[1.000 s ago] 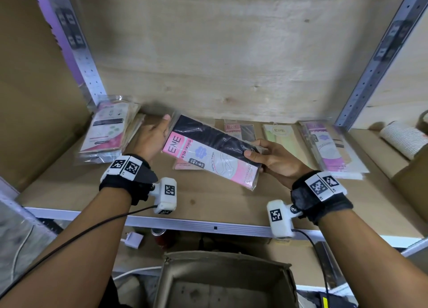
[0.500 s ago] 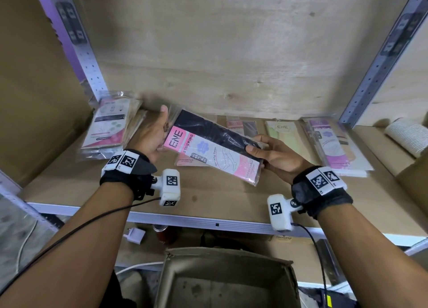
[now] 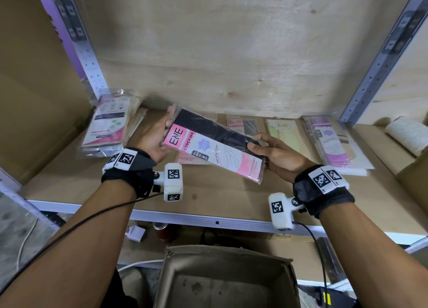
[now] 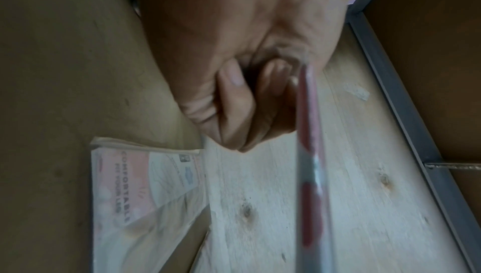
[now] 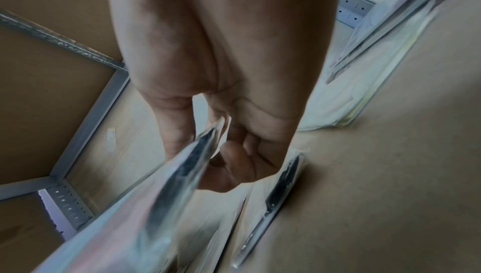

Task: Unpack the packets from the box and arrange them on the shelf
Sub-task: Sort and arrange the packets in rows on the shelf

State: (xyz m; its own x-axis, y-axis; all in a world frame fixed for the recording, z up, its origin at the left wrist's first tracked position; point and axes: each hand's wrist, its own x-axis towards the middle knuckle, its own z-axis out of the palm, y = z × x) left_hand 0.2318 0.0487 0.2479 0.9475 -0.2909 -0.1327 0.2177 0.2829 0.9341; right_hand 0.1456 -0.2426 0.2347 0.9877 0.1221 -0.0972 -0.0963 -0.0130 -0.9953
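Observation:
A pink and black stocking packet [image 3: 215, 150] hangs tilted just above the wooden shelf [image 3: 231, 192]. My left hand [image 3: 162, 136] grips its left end, thumb along the top edge. My right hand [image 3: 259, 145] pinches its right end between thumb and fingers. The left wrist view shows my curled fingers [image 4: 234, 100] beside the packet's edge [image 4: 312, 174]. In the right wrist view the packet's edge [image 5: 169, 195] runs out from my right hand [image 5: 229, 143]. The open cardboard box [image 3: 222, 277] stands below the shelf; no packets show inside it.
Packets lie along the back of the shelf: a left stack [image 3: 108, 122], a pink one [image 3: 187, 159] under the held packet, a dark one [image 3: 242, 124], a green one [image 3: 284, 134], a right stack [image 3: 333, 143]. A white roll [image 3: 407, 134] lies beyond the right upright [image 3: 375, 71].
Both hands keep their hold on the packet. It has shifted only slightly above the shelf, and the view has drifted a little.

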